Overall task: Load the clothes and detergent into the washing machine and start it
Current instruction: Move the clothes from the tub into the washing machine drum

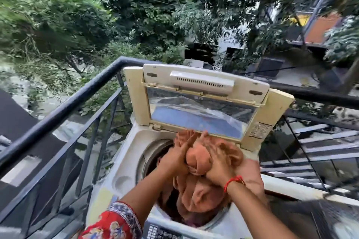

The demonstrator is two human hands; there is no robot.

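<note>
- Above the open drum of the washing machine (126,163), your two hands meet on a bundle of orange cloth (198,163).
- Left hand (175,158): palm against the near-left side of the bundle, fingers extended upward along the cloth toward the lid; it presses rather than pinches.
- Right hand (218,165): closed over the right side of the bundle, fingers curled into the folds; a red thread bracelet (233,181) circles its wrist.
- Orange cloth: the gathered top sits between your hands, level with the drum's rim; the rest hangs down into the drum, where more fabric lies beneath it.
- Lid (202,103): raised upright behind the drum, its clear window facing you.
- Control panel (161,232): at the washer's near edge, just below your left forearm's patterned red sleeve (114,223).
- Black railing (64,108): runs to the left of and behind the washer.
</note>
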